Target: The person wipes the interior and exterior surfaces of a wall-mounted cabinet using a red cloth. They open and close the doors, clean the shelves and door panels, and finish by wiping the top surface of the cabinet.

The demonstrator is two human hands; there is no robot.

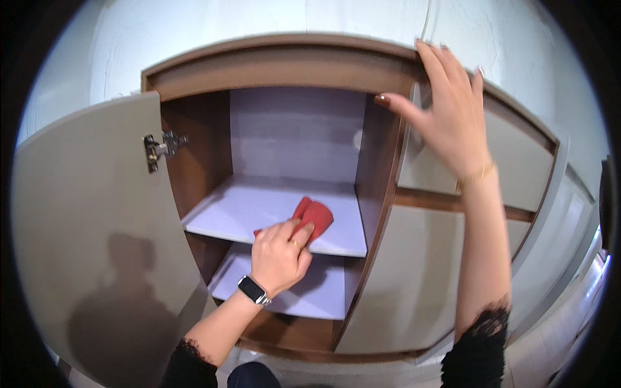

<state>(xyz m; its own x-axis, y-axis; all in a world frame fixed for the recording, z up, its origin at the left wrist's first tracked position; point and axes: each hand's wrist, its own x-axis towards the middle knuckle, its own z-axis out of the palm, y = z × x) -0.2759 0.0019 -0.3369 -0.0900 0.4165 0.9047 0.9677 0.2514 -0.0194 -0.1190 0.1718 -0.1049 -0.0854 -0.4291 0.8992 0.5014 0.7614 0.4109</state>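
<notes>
My left hand (281, 254), with a watch at the wrist, grips a folded red cloth (318, 218). The cloth rests on the white upper shelf (213, 220) of an open wooden cabinet (286, 65), near the shelf's front edge. My fingers hide part of the cloth. Higher up on the right, my right hand (451, 111) is spread with its fingers apart and holds nothing. Its fingertips lie at the cabinet's top edge, and its thumb points left towards the opening.
The hinged door (87, 203) stands swung out on the left, with a metal hinge (162, 148) near its top. Below is a second white shelf (296, 293). Beige drawer fronts (417, 276) fill the right side. A thin cable (427, 19) runs down the white wall (271, 19) behind.
</notes>
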